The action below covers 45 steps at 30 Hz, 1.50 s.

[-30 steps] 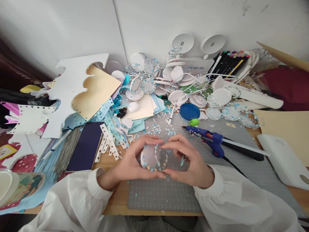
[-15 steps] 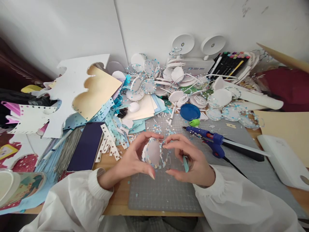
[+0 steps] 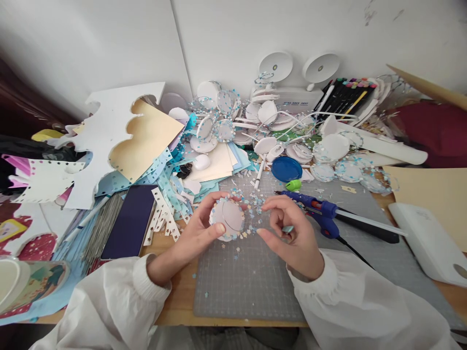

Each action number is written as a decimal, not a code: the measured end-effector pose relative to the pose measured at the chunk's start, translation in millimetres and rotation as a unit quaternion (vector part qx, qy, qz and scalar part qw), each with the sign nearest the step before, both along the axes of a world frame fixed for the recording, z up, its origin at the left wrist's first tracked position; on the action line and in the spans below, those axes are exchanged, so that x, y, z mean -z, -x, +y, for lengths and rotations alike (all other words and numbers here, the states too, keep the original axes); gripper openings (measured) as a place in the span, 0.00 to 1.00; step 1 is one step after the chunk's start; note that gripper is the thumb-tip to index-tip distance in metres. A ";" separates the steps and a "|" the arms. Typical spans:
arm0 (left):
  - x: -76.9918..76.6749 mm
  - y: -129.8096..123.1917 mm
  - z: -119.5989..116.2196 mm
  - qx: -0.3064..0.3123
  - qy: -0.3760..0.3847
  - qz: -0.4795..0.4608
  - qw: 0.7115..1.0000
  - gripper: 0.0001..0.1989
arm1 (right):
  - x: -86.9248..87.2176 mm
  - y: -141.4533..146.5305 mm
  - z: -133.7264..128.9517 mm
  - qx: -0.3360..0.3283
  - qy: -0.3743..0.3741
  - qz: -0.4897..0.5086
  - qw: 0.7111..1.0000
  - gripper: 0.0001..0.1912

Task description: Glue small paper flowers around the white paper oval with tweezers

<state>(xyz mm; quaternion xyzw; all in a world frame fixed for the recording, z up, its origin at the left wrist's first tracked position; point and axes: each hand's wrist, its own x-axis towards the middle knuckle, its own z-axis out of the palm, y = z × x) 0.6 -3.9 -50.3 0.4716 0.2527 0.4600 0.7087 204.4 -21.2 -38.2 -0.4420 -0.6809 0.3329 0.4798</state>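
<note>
My left hand [image 3: 204, 228] grips a white round disc [image 3: 228, 214], thumb on its face and fingers behind its edge. Small pale blue, white and cream stars ring the disc's rim, and a thin curved wire crosses its face. Just right of it is my right hand [image 3: 288, 233], apart from the disc. Its thumb and forefinger are spread, while the other fingers curl round a small teal strip [image 3: 288, 229], mostly hidden. Loose stars [image 3: 255, 197] lie on the grey cutting mat [image 3: 251, 287] beyond and below the hands.
A blue glue gun [image 3: 321, 209] lies right of my right hand, near a green cap [image 3: 293, 185] and a blue lid [image 3: 286, 168]. Left are a dark phone [image 3: 129, 221], wire stems [image 3: 105, 228] and punched paper strips [image 3: 164, 214]. More star-trimmed discs [image 3: 222, 131] pile up behind.
My right hand has come off the star-strung wire and moved slightly right. The disc has turned its face toward me in my left hand, and my left thumb now presses on it.
</note>
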 end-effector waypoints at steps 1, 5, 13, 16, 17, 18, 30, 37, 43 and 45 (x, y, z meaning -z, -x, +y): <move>-1.6 -1.1 -0.2 -0.007 0.013 -0.006 1.000 0.28 | -0.3 -0.1 -0.1 0.006 -0.017 -0.009 1.000 0.11; -5.4 -4.4 -2.5 -0.017 0.049 -0.018 0.999 0.27 | -1.0 2.0 -2.0 -0.035 -0.124 -0.073 0.989 0.06; 1.9 -4.2 -5.4 0.016 0.061 -0.019 0.998 0.25 | 3.8 4.5 -3.7 -0.051 -0.195 -0.093 0.975 0.08; -0.8 -4.4 -4.2 0.042 0.097 -0.045 0.993 0.21 | 3.9 2.6 -3.9 -0.041 -0.216 -0.094 0.971 0.09; -2.3 -4.1 -4.0 0.049 0.099 -0.048 0.993 0.21 | 4.0 2.1 -3.9 -0.037 -0.223 -0.094 0.970 0.10; -3.9 -3.7 -4.1 0.054 0.096 -0.047 0.993 0.20 | 4.1 1.7 -3.9 -0.033 -0.227 -0.096 0.969 0.10; -9.5 -0.5 -5.0 0.029 0.028 -0.004 0.999 0.27 | -4.8 -1.0 0.5 -0.008 -0.154 -0.061 0.986 0.10; -7.3 -0.2 0.7 -0.021 -0.083 0.037 0.996 0.24 | -2.8 -2.0 -2.6 -0.053 -0.080 -0.025 0.995 0.06; -2.5 1.3 0.9 -0.004 -0.176 0.073 0.982 0.28 | 0.3 1.3 -3.0 -0.038 -0.059 -0.040 0.997 0.08; -1.3 1.3 -0.3 0.018 -0.185 0.080 0.979 0.29 | 0.5 1.1 -2.7 -0.030 -0.057 -0.042 0.997 0.10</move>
